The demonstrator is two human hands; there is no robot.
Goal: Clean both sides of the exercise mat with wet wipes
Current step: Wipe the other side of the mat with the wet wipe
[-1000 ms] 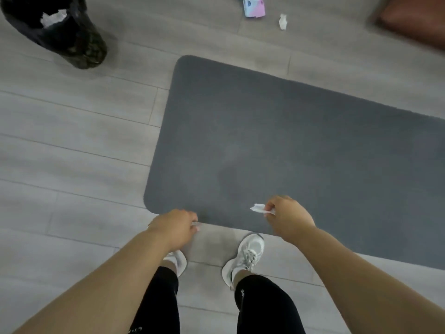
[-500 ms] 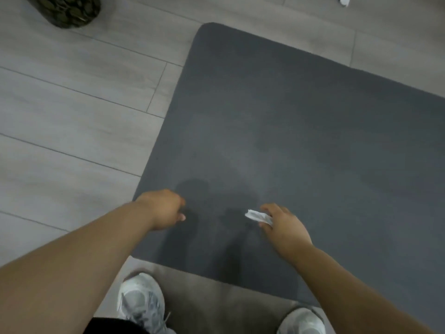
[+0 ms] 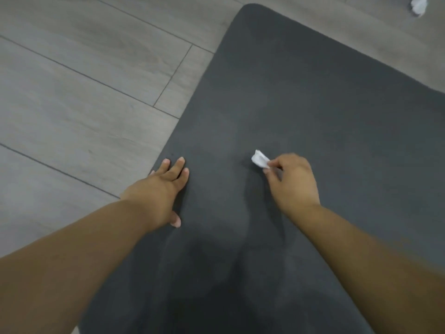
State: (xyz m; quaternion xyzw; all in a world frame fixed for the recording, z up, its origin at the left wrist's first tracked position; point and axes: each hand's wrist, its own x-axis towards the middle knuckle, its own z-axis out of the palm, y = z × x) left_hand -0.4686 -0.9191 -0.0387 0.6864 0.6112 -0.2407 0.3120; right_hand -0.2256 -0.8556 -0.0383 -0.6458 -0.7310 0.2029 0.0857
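The exercise mat [image 3: 301, 104] is dark grey with a matt, finely grained surface that gives no gloss; its rounded corner and edges look soft, like foam or rubber. Beside the mat, the floor [image 3: 84, 92] is pale grey planks with a wood-grain pattern, smooth with a faint satin sheen, and thin dark seams run between the boards. On the mat, the wet wipe [image 3: 260, 160] is white, thin, crumpled cloth-like tissue. Beyond the mat's far edge lies a crumpled white wipe [image 3: 419, 4], soft and creased.
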